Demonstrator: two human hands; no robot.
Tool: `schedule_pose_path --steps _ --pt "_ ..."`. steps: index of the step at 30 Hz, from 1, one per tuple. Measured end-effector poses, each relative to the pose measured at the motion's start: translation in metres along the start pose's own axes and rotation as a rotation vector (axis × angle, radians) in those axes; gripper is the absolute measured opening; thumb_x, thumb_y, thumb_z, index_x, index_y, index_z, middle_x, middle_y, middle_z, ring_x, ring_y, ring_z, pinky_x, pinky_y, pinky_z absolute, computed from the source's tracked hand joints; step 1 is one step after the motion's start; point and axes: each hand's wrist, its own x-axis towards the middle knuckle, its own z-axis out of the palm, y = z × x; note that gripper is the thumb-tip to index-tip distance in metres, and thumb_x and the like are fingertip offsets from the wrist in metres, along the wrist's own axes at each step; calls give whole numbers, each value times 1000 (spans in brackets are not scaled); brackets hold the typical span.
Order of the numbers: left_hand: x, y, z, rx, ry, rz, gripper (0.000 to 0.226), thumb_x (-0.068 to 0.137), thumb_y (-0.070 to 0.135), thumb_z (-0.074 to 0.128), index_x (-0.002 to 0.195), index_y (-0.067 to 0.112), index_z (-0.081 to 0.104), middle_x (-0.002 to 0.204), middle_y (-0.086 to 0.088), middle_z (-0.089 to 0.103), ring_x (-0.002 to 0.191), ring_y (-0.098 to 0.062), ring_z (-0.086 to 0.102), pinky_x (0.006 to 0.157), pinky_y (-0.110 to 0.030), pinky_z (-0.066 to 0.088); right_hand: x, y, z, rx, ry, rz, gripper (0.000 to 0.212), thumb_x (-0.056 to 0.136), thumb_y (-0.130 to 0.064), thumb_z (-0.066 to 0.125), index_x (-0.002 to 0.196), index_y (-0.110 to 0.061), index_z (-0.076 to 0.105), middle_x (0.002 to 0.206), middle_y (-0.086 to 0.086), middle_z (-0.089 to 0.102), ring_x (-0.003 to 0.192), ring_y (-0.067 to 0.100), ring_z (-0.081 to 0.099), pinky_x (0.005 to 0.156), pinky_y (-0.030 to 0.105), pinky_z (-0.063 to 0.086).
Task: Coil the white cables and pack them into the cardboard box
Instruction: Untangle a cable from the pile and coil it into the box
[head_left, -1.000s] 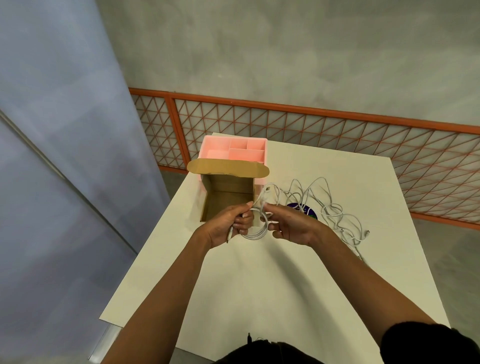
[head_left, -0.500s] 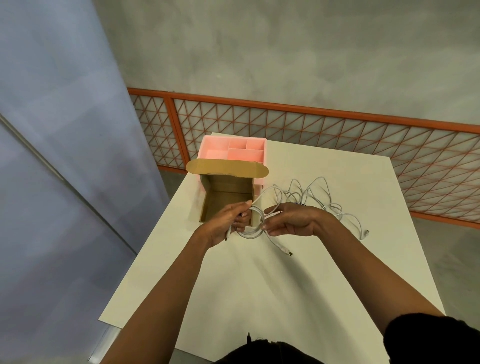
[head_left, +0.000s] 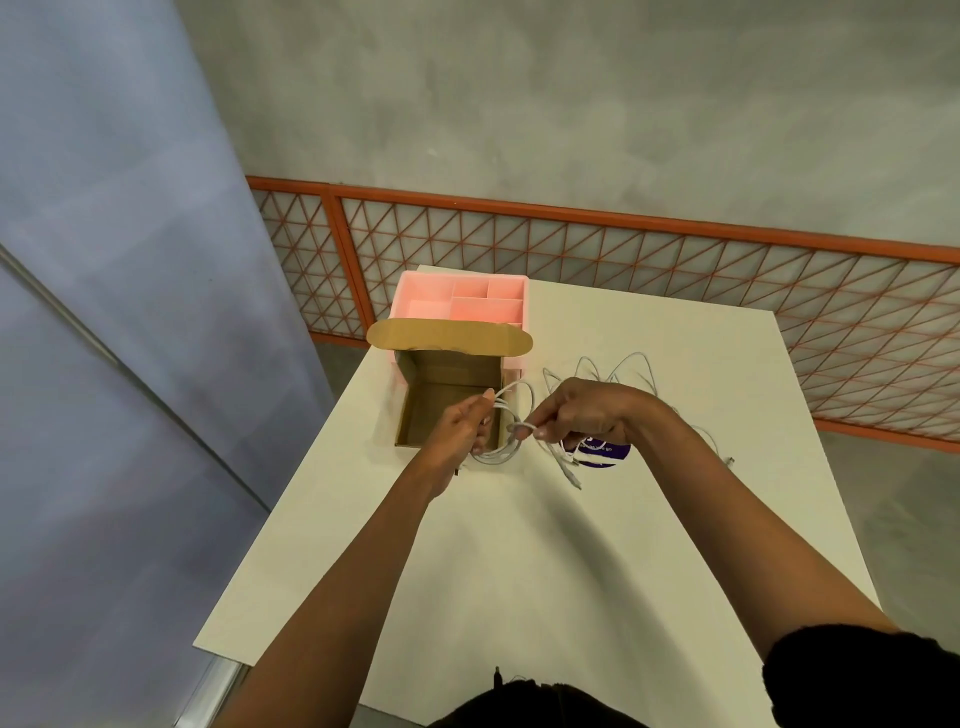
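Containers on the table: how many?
2: the cardboard box, open, at the left edge of the table; the pink organizer just behind it. None looks hidden.

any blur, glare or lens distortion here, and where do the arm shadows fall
Head view: wide-angle perspective splays the table edges and enlarges the forearms; soft even light, no glare; faint arm shadows lie on the table between the forearms; the cable tail below the right hand looks slightly smeared.

L hand (head_left: 461, 430) grips white cable coil (head_left: 494, 455) beside cardboard box (head_left: 447, 370); R hand (head_left: 582, 414) pinches its strand.
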Motion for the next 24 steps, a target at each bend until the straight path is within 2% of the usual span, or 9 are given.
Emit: schedule_pose_path --steps 3,5,7,9,11,14,17,21,24 --pt "1 -5 -3 15 1 -14 30 99 35 43 75 22 54 60 3 33 52 -7 28 52 -21 27 -5 0 -4 76 36 -150 26 93 2 51 113 -3 68 61 -19 61 69 7 43 67 20 38" --pt "2 -9 -5 -5 17 -43 30 99 34 44 75 21 52 59 4 33 52 -7 28 51 -20 27 -8 -1 -9 150 76 -252 27 96 0 46 115 -3 65 61 -24 61 71 3 45 68 18 37" --pt "3 -12 -7 -14 45 -72 30 98 35 45 74 19 49 59 3 33 53 -8 28 51 -21 28 -10 -1 -13 252 102 -338 25 99 -4 42 111 -4 65 79 -18 65 81 6 52 71 18 40" --pt "4 -13 -7 2 56 -69 31 98 36 46 73 18 47 60 2 33 54 -9 28 53 -22 29 -11 -1 -13 376 78 -390 27 101 -7 37 101 -8 64 102 -2 67 100 14 59 78 20 44" --pt "4 -12 -3 17 45 -36 30 99 35 45 73 19 48 60 3 33 54 -9 28 53 -22 28 -10 -3 -10 521 17 -430 32 102 -9 31 93 -9 62 111 9 67 107 19 63 80 21 50" --pt "3 -12 2 22 38 -6 30 99 33 44 72 23 50 61 4 31 53 -8 28 52 -21 27 -7 -10 -8 809 10 -475 36 103 -8 24 82 -8 53 86 7 72 84 20 70 82 30 55" --pt "4 -13 -3 -60 94 -34 28 99 33 45 74 23 52 61 4 34 53 -7 30 52 -20 30 -7 -11 -20 1056 102 -505 36 100 -5 18 75 -9 43 61 2 58 56 16 59 71 35 56" --pt "10 -10 -12 -195 40 -32 34 100 32 44 69 17 46 52 9 31 50 -6 26 54 -23 27 -9 -5 -32 1045 259 -443 32 96 -5 22 71 -11 40 53 0 49 45 14 44 54 28 43" --pt "13 -12 -18 -244 -77 -54 36 101 32 39 70 14 48 51 7 34 52 -8 31 64 -27 35 -7 -1 -31 837 399 -299 27 98 -21 43 72 -13 41 54 1 43 50 15 36 50 27 35"
